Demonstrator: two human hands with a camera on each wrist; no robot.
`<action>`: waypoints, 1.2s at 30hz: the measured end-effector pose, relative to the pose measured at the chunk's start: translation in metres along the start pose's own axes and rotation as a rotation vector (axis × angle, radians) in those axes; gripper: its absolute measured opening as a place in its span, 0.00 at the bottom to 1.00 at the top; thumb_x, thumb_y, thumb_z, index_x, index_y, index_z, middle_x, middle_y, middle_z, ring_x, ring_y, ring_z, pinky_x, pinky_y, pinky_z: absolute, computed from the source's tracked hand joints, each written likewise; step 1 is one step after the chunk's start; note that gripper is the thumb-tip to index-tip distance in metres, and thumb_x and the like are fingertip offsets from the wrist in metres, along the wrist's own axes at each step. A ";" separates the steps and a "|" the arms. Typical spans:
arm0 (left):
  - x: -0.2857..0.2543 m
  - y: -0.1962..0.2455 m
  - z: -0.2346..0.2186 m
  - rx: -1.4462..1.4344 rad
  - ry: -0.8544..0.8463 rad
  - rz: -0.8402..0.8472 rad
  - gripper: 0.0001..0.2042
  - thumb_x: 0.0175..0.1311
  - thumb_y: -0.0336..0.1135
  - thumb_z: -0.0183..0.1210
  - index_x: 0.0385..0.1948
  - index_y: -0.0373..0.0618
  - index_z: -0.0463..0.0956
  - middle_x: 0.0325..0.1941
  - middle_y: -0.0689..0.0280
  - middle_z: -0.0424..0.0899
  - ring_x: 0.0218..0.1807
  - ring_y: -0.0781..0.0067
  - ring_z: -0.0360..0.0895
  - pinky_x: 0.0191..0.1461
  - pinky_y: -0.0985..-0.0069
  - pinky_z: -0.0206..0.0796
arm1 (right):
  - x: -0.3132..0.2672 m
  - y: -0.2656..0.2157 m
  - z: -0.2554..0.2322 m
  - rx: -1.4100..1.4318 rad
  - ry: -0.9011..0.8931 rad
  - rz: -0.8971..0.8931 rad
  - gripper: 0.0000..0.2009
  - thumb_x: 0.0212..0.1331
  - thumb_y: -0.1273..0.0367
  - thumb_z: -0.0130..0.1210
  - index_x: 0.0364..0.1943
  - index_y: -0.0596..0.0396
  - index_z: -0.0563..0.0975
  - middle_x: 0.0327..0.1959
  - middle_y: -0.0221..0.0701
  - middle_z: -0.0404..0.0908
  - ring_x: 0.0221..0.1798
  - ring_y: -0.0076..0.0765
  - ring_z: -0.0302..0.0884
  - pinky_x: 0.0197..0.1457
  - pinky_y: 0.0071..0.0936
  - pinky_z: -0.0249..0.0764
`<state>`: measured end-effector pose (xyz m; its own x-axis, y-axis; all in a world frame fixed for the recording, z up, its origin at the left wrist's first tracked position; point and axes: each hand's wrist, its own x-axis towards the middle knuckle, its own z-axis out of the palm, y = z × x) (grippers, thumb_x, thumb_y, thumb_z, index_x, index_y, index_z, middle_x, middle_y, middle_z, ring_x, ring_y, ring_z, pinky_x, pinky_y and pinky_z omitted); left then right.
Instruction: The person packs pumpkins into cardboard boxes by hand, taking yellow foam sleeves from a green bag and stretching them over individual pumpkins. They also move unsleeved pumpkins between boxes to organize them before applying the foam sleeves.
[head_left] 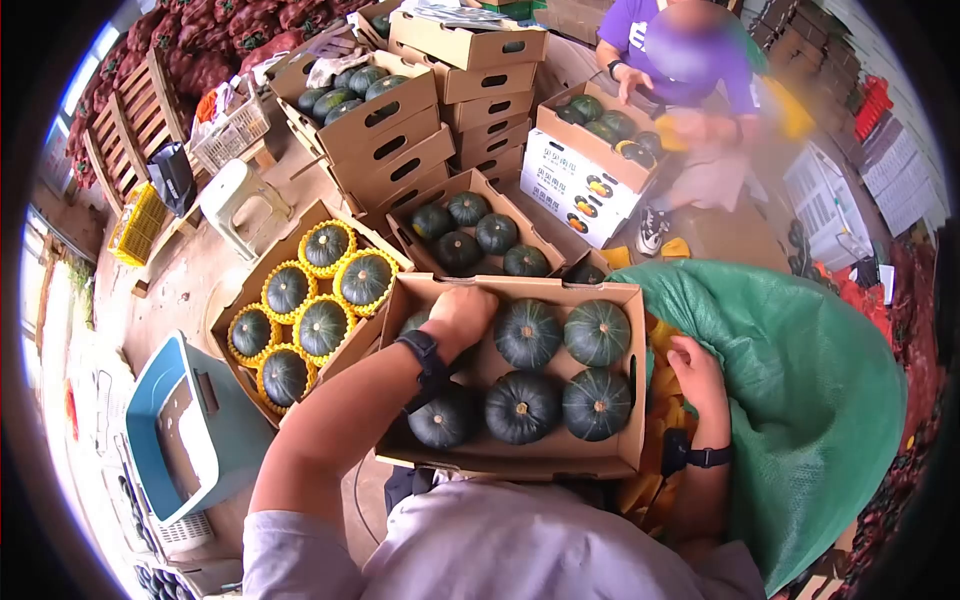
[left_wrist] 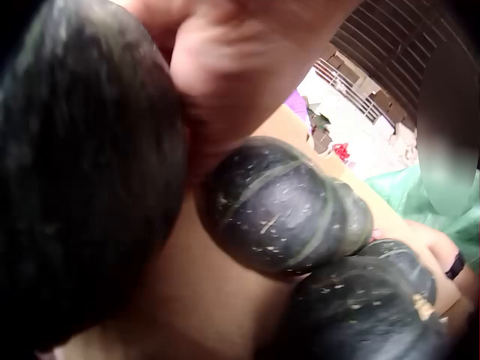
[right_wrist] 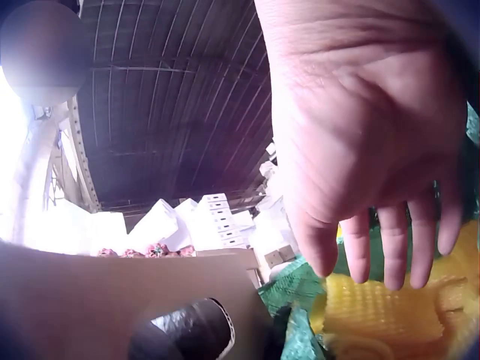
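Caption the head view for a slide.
Left hand in a box of squashes; right hand in a green sack.

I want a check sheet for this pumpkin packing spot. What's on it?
Surface: cardboard box on the person's lap; concrete floor around.
Job's things: dark green squashes in the box; yellow foam nets in the green sack.
Clutter: box of netted squashes, stacked boxes, blue bin, white stool.
Hands: left hand in the box's far-left corner, grip hidden; right hand open, reaching into the sack.
Cables: nothing seen.
Surroundings: another person sitting by a box; red sacks.
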<state>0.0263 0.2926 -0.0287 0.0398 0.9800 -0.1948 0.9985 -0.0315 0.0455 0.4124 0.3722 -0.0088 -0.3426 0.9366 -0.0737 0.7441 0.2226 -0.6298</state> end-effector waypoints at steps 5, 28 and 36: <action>0.012 0.008 -0.008 -0.001 -0.076 0.017 0.10 0.59 0.31 0.50 0.34 0.46 0.82 0.37 0.55 0.84 0.43 0.58 0.83 0.46 0.65 0.75 | -0.008 0.018 0.014 0.037 0.010 0.099 0.17 0.59 0.64 0.56 0.50 0.55 0.75 0.42 0.40 0.82 0.43 0.39 0.81 0.48 0.32 0.74; -0.116 0.086 0.021 0.132 -0.066 -0.090 0.08 0.54 0.32 0.52 0.28 0.50 0.82 0.34 0.69 0.79 0.52 0.67 0.71 0.75 0.51 0.34 | -0.005 0.044 0.032 -0.109 0.109 0.238 0.25 0.59 0.65 0.56 0.61 0.57 0.67 0.57 0.47 0.74 0.61 0.49 0.71 0.63 0.36 0.64; -0.120 0.076 0.010 0.136 -0.066 0.008 0.08 0.54 0.33 0.52 0.26 0.52 0.82 0.33 0.70 0.79 0.50 0.69 0.73 0.75 0.50 0.34 | 0.004 0.138 0.091 0.272 -0.236 0.032 0.36 0.53 0.79 0.52 0.69 0.54 0.54 0.70 0.41 0.53 0.72 0.44 0.50 0.72 0.34 0.50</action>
<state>0.0982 0.1706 -0.0111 0.0455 0.9647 -0.2594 0.9939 -0.0698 -0.0853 0.4621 0.3818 -0.1662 -0.4682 0.8465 -0.2533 0.5875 0.0841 -0.8048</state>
